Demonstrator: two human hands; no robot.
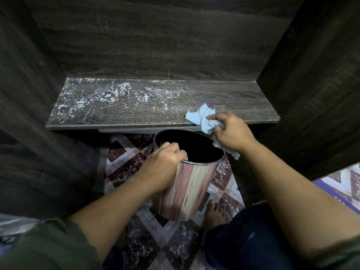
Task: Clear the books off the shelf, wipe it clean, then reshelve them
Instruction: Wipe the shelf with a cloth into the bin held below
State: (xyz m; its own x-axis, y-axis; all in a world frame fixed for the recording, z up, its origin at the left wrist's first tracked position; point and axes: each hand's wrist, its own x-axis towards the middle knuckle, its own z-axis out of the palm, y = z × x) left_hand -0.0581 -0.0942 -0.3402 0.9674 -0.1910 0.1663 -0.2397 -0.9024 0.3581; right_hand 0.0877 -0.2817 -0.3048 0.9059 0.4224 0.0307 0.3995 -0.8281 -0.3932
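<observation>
The dark wood shelf [155, 106] carries no books; white dust and crumbs speckle its left half, while its right half looks cleaner. My right hand [231, 131] grips a crumpled light blue cloth [200, 117] at the shelf's front edge on the right. My left hand [165, 166] holds the rim of a wood-patterned bin [191, 190], tilted just below the shelf edge, its dark inside facing up. No books are in view.
Dark wooden walls [311, 94] close in the shelf on the left, back and right. Below is a patterned tile floor [167, 240]. My bare foot [214, 213] stands beside the bin. A patterned mat [342, 184] lies at the right edge.
</observation>
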